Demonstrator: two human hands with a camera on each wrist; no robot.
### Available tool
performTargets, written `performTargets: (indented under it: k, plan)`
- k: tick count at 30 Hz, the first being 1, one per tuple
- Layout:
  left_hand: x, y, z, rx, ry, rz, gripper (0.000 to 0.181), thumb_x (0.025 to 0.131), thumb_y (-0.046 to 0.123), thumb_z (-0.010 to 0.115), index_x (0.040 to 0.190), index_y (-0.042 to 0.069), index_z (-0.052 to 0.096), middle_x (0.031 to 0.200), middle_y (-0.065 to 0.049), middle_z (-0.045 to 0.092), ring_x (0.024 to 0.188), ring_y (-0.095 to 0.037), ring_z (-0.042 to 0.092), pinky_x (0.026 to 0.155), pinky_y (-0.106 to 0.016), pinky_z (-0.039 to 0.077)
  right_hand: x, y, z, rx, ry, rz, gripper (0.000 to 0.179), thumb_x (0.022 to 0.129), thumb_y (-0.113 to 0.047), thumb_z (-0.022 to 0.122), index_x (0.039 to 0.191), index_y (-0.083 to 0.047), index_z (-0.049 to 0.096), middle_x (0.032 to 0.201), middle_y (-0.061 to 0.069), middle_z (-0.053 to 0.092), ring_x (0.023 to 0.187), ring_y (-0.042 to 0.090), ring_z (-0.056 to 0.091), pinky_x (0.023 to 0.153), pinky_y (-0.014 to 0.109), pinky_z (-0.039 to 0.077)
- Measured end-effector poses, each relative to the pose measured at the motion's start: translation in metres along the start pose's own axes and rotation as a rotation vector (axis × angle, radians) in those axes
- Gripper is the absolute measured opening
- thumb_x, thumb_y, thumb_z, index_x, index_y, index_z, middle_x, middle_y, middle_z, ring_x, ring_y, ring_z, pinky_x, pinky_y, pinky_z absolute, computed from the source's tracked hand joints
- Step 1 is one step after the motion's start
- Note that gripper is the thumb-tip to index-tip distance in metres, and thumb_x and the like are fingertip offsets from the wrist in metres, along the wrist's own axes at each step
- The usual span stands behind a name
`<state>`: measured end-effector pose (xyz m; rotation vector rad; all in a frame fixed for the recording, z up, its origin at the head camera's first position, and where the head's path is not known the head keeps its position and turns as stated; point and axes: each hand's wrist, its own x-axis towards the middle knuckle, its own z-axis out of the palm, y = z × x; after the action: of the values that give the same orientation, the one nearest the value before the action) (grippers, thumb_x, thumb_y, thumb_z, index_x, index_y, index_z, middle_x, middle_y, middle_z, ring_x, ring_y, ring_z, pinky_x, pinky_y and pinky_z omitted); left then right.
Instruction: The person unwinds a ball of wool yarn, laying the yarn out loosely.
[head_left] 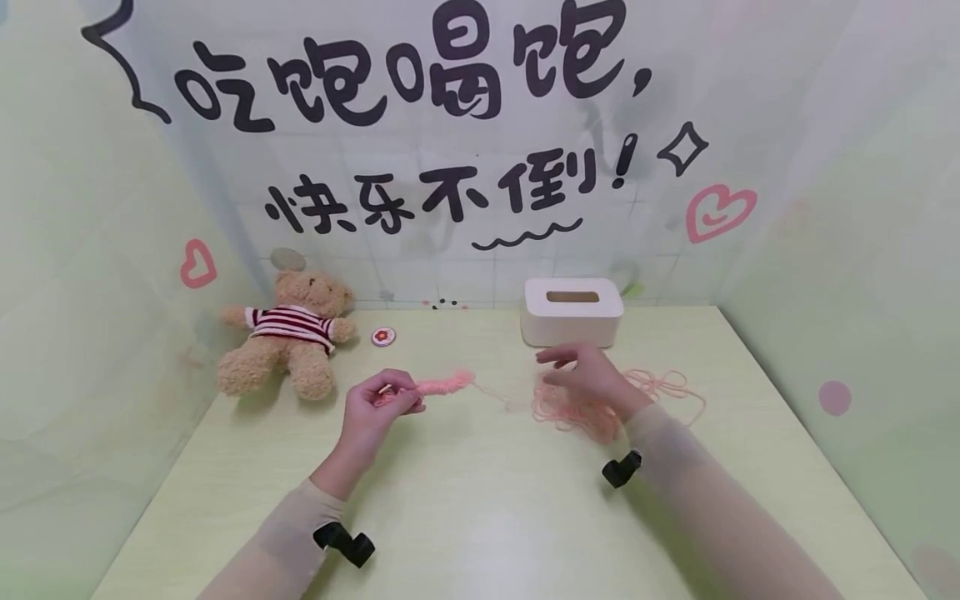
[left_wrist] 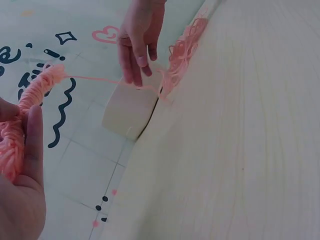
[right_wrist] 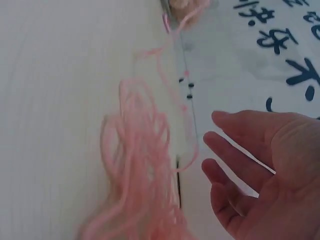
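Observation:
My left hand (head_left: 380, 402) grips a wound bundle of pink yarn (head_left: 446, 385), thumb and fingers curled round its left part; the coiled end sticks out to the right. In the left wrist view the bundle (left_wrist: 37, 90) shows tight wraps, and a single strand (left_wrist: 100, 79) runs from its tip toward the loose yarn. My right hand (head_left: 588, 379) hovers over a loose heap of pink yarn (head_left: 566, 408) on the table. Its fingers are spread and relaxed with nothing between them, as the right wrist view shows beside the yarn heap (right_wrist: 145, 165).
A white tissue box (head_left: 573, 321) stands at the back, just behind the right hand. A teddy bear (head_left: 288, 337) in a striped sweater sits at the back left, beside a small round badge (head_left: 383, 337). Printed curtains enclose the table (head_left: 480, 517) at the back and sides.

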<state>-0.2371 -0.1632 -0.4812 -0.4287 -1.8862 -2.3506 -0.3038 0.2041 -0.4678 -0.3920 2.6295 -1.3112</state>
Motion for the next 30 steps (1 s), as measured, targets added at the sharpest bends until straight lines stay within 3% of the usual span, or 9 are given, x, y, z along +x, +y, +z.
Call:
performTargets:
  k: [3, 6, 9, 14, 19, 24, 30]
  plan:
    - [0.000, 0.001, 0.005, -0.002, -0.060, -0.012, 0.008, 0.091, -0.009, 0.071, 0.096, -0.003, 0.070, 0.099, -0.003, 0.063, 0.082, -0.012, 0.072, 0.079, -0.039, 0.069, -0.006, -0.024, 0.017, 0.019, -0.114, -0.112, 0.040, 0.095, -0.023, 0.077, 0.133, -0.013, 0.070, 0.133, 0.010, 0.070, 0.113, 0.025, 0.065, 0.091, 0.032, 0.058]
    - [0.001, 0.002, 0.011, 0.006, -0.111, -0.029, 0.010, 0.092, -0.008, 0.071, 0.094, 0.002, 0.073, 0.102, -0.004, 0.061, 0.083, -0.013, 0.073, 0.080, -0.040, 0.069, -0.012, -0.045, 0.032, 0.056, -0.219, -0.176, 0.036, 0.095, -0.028, 0.076, 0.129, -0.016, 0.072, 0.123, 0.010, 0.074, 0.101, 0.023, 0.068, 0.085, 0.030, 0.061]
    - [0.001, 0.004, 0.016, 0.022, -0.143, -0.034, 0.004, 0.092, -0.004, 0.073, 0.095, -0.004, 0.071, 0.103, -0.005, 0.060, 0.085, -0.014, 0.073, 0.080, -0.042, 0.069, -0.017, -0.057, 0.041, 0.095, -0.262, -0.183, 0.029, 0.096, -0.028, 0.075, 0.123, -0.018, 0.074, 0.111, 0.009, 0.077, 0.091, 0.026, 0.069, 0.074, 0.027, 0.061]
    - [0.001, 0.005, 0.015, 0.047, -0.150, -0.034, 0.023, 0.092, 0.005, 0.078, 0.098, -0.013, 0.065, 0.102, -0.006, 0.060, 0.085, -0.015, 0.073, 0.079, -0.042, 0.069, -0.020, -0.062, 0.042, 0.134, -0.177, -0.190, 0.019, 0.098, -0.022, 0.074, 0.112, -0.010, 0.076, 0.101, 0.016, 0.078, 0.084, 0.035, 0.070, 0.064, 0.025, 0.057]
    - [-0.001, 0.002, 0.008, 0.061, -0.114, -0.051, 0.007, 0.092, -0.001, 0.075, 0.096, -0.004, 0.069, 0.098, -0.006, 0.062, 0.082, -0.015, 0.072, 0.079, -0.041, 0.069, -0.021, -0.055, 0.032, 0.179, -0.056, -0.170, 0.013, 0.097, -0.021, 0.075, 0.103, -0.010, 0.077, 0.098, 0.013, 0.077, 0.082, 0.029, 0.069, 0.069, 0.033, 0.061]
    - [-0.002, 0.001, 0.002, 0.054, -0.066, -0.040, 0.006, 0.091, -0.005, 0.074, 0.093, -0.004, 0.069, 0.099, -0.005, 0.061, 0.081, -0.014, 0.070, 0.078, -0.040, 0.069, -0.022, -0.046, 0.015, 0.201, 0.055, -0.121, 0.015, 0.096, -0.025, 0.076, 0.102, -0.011, 0.077, 0.097, 0.008, 0.077, 0.081, 0.024, 0.067, 0.070, 0.031, 0.062]
    - [-0.003, 0.002, -0.011, 0.063, -0.033, -0.025, 0.018, 0.091, -0.010, 0.070, 0.091, 0.007, 0.072, 0.099, -0.004, 0.061, 0.082, -0.012, 0.069, 0.077, -0.037, 0.069, -0.029, -0.029, -0.009, 0.204, 0.149, -0.073, 0.019, 0.097, -0.025, 0.075, 0.105, -0.008, 0.075, 0.100, 0.012, 0.076, 0.085, 0.028, 0.066, 0.069, 0.027, 0.060]
